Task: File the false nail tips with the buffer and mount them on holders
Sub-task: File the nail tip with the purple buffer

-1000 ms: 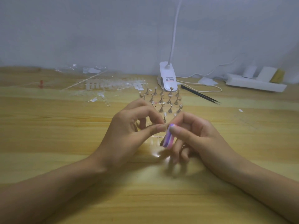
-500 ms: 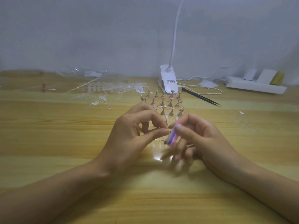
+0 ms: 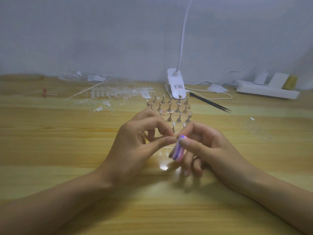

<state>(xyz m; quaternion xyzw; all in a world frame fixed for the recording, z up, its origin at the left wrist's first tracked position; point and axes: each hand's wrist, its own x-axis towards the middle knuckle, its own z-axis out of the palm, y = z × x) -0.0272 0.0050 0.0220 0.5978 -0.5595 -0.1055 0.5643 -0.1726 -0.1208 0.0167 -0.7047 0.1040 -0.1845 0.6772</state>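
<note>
Stripes of pink, purple and white run down my buffer [image 3: 177, 149], a small, thick block with a rounded end. My right hand [image 3: 208, 146] pinches it between thumb and first finger, tilted, just above the yellow wooden bench [image 3: 50, 150]. The other fingers [image 3: 187, 164] curl under it. My left hand [image 3: 135, 146] pinches a nail tip [image 3: 174, 137] right at the buffer's top end. Only a pale sliver of it shows. Behind my hands, little shiny gold holders [image 3: 171, 107] stand in rows on a see-through plate. They look like pegs with wide feet. Two near ones carry clear tips. Far back on the left lie see-through nail strips [image 3: 118, 93], thin and glassy.
</note>
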